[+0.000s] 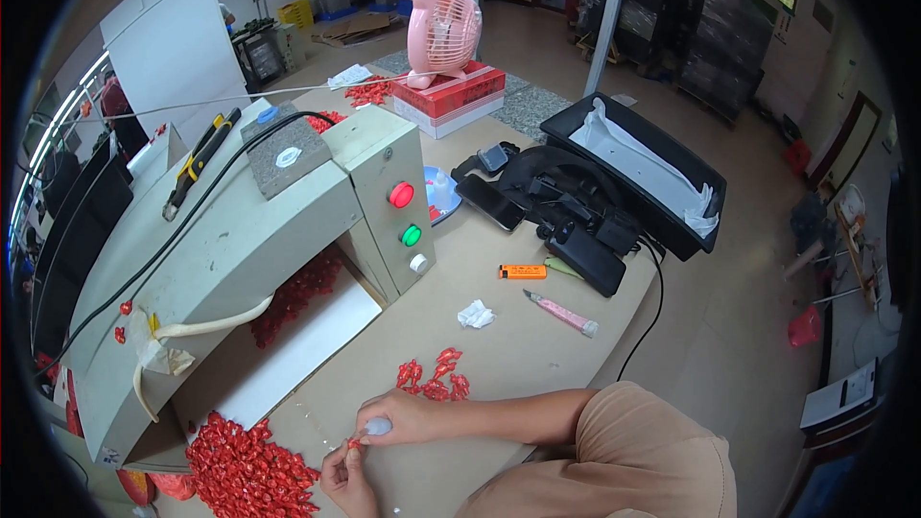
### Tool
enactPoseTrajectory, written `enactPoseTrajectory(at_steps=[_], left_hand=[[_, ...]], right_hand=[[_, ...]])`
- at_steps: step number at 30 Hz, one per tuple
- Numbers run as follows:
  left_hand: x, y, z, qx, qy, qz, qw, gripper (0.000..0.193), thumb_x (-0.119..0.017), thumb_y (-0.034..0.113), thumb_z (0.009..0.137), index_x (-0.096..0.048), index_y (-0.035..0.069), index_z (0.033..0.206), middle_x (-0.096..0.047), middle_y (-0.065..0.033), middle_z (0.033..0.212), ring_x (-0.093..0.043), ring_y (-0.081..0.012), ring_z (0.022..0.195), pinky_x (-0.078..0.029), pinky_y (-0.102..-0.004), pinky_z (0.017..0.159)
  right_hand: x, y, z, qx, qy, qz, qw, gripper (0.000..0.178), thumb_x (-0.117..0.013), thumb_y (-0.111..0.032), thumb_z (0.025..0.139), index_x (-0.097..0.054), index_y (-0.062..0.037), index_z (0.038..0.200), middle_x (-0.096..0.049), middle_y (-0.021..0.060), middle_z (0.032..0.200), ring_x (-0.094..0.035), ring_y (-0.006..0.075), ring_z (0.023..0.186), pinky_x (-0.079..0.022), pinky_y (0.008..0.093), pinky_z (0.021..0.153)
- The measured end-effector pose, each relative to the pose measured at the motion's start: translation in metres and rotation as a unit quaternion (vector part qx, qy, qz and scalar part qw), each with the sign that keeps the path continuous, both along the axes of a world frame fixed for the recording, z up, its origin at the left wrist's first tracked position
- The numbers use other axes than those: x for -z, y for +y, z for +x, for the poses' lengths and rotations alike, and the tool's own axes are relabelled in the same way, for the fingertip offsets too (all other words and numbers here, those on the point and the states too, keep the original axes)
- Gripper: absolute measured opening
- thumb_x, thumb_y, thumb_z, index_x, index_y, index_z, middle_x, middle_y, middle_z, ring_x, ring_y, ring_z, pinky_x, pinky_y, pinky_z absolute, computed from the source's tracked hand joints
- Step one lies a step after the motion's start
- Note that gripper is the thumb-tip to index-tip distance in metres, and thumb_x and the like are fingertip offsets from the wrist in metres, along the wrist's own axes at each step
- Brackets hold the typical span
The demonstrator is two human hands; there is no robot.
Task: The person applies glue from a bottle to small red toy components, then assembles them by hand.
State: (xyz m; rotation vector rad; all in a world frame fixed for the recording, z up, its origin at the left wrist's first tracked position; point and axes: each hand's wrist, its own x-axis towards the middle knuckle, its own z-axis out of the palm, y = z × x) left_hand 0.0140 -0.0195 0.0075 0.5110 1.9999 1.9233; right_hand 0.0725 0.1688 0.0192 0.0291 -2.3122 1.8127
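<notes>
Pretty cluttered bench here: a big grey machine (240, 230) with a red and a green button takes up the left side, a heap of red wrapped candies (245, 470) spills out at its mouth, and a smaller bunch of candies (434, 379) sits just beyond the hands. Further out there's an orange lighter (522, 271), a pink box cutter (561, 313), a crumpled white scrap (476, 314) and a pink fan (441, 27) on a red box.

Right hand (398, 417) reaches across from the right, fingers curled shut around a small white thing (376, 427). Left hand (347, 475) comes up from the bottom edge, fingertips pinching one red candy (354, 443), which sits right between both hands, touching the right thumb area.
</notes>
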Motion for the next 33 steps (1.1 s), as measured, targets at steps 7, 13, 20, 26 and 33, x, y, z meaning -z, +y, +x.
enactPoseTrajectory(at_steps=[7,13,20,26,33], left_hand=[[0.007,-0.011,-0.01,-0.014,-0.006,-0.004,1.0,0.011,-0.062,-0.003,0.089,-0.064,-0.006,0.1,-0.068,-0.0109,0.101,-0.064,-0.0135,0.092,-0.051,-0.0246,0.082],[0.015,0.0,-0.013,0.022,-0.033,0.086,0.995,0.012,-0.063,-0.002,0.09,-0.065,-0.004,0.102,-0.069,-0.0105,0.102,-0.065,-0.0122,0.093,-0.051,-0.0239,0.083],[0.012,-0.007,-0.015,0.038,-0.018,0.088,0.995,0.012,-0.063,-0.001,0.091,-0.064,-0.002,0.103,-0.068,-0.0086,0.102,-0.064,-0.0118,0.092,-0.051,-0.0245,0.08],[0.017,-0.009,-0.017,0.044,-0.019,0.081,0.996,0.013,-0.062,-0.001,0.091,-0.066,-0.002,0.104,-0.069,-0.0087,0.105,-0.064,-0.0118,0.094,-0.052,-0.0258,0.083],[0.012,-0.008,-0.016,0.051,-0.034,0.079,0.995,0.014,-0.062,0.001,0.091,-0.066,-0.002,0.105,-0.069,-0.0088,0.105,-0.064,-0.0117,0.094,-0.052,-0.0256,0.082]], right_hand=[[-0.012,-0.005,-0.007,-0.005,-0.027,0.031,0.999,0.014,-0.071,-0.013,0.084,-0.069,-0.0048,0.095,-0.069,0.0081,0.092,-0.067,0.0184,0.086,-0.052,0.0303,0.077],[-0.01,-0.002,-0.007,0.006,-0.042,0.003,0.999,0.011,-0.072,-0.005,0.082,-0.07,-0.0026,0.093,-0.069,0.007,0.091,-0.067,0.0159,0.085,-0.051,0.0278,0.075],[-0.008,-0.011,-0.011,0.011,-0.061,-0.032,0.998,0.014,-0.072,0.0,0.08,-0.071,-0.0029,0.093,-0.068,0.0063,0.092,-0.065,0.014,0.085,-0.051,0.0259,0.076],[-0.01,-0.012,-0.011,0.018,-0.075,-0.025,0.997,0.016,-0.072,0.002,0.079,-0.072,-0.0038,0.094,-0.068,0.0064,0.093,-0.065,0.0133,0.086,-0.05,0.0252,0.075],[-0.01,-0.011,-0.011,0.018,-0.054,-0.012,0.998,0.013,-0.072,-0.003,0.081,-0.071,-0.004,0.094,-0.069,0.0054,0.092,-0.066,0.0155,0.085,-0.051,0.0272,0.076]])
